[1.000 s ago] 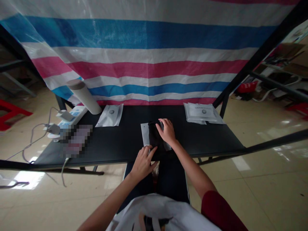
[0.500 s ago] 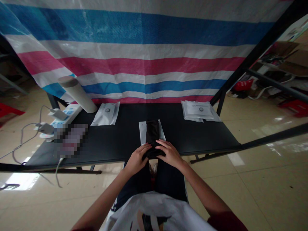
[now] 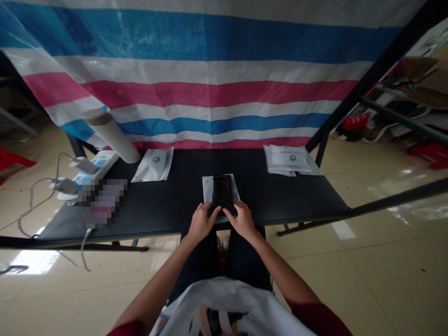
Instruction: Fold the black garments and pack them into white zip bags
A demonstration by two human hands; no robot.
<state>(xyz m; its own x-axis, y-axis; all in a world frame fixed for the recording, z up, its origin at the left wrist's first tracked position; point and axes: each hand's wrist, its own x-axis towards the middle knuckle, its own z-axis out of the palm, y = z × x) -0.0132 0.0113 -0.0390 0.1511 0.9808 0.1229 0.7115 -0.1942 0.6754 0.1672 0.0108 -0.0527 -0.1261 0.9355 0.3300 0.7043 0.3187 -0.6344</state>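
Observation:
A folded black cloth [image 3: 222,189] lies on a flat white packet [image 3: 207,189] near the front edge of the dark table. My left hand [image 3: 202,221] pinches the near left corner of the cloth, thumb on top and fingers curled. At the near right corner my right hand [image 3: 243,219] grips it in the same way. Both thumbs point inward and almost meet over the near edge of the fabric. The fingertips under the cloth are hidden.
White printed packets lie at the back right [image 3: 290,159], another packet [image 3: 154,164] at the back left. Further left are a pale cylindrical bottle [image 3: 114,137], a power strip [image 3: 96,170] with plugs and cables, and a blurred-out phone [image 3: 106,201]. A striped sheet [image 3: 210,70] hangs behind the table [image 3: 185,196].
The near end of the cloth, which hung over the table edge, is now folded up and shorter. My hands have shifted from lying over it to pinching its near corners.

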